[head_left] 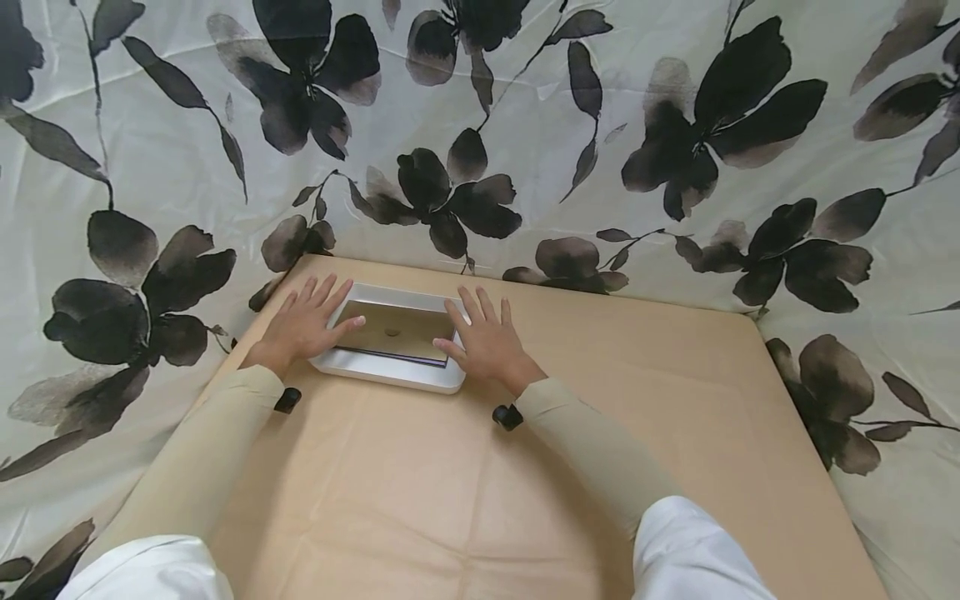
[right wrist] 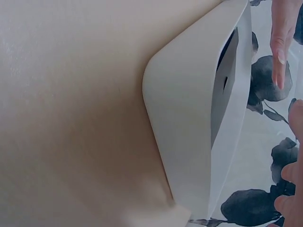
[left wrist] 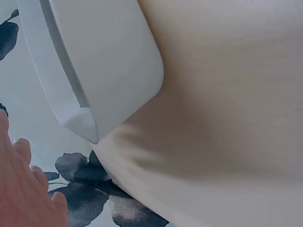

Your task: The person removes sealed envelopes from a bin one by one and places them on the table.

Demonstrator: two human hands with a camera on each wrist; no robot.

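Observation:
A shallow white tray (head_left: 390, 375) with rounded corners rests near the far left of the table. Inside it lies a flat gold-brown rectangular thing (head_left: 405, 321) with a dark edge and a small dark oval in its middle; its kind does not show. My left hand (head_left: 303, 325) is spread at the tray's left end, the thumb reaching over the flat thing. At the right end my right hand (head_left: 487, 342) is spread likewise, its thumb over the flat thing's right side. Both hands have straight fingers and grip nothing. In the right wrist view the tray's side wall (right wrist: 184, 104) hides most of the contents.
A tan covering (head_left: 420, 475) with faint creases lies over the table. White cloth with dark flowers (head_left: 450, 200) hangs behind the table and down both sides. The table's far edge runs close behind the tray.

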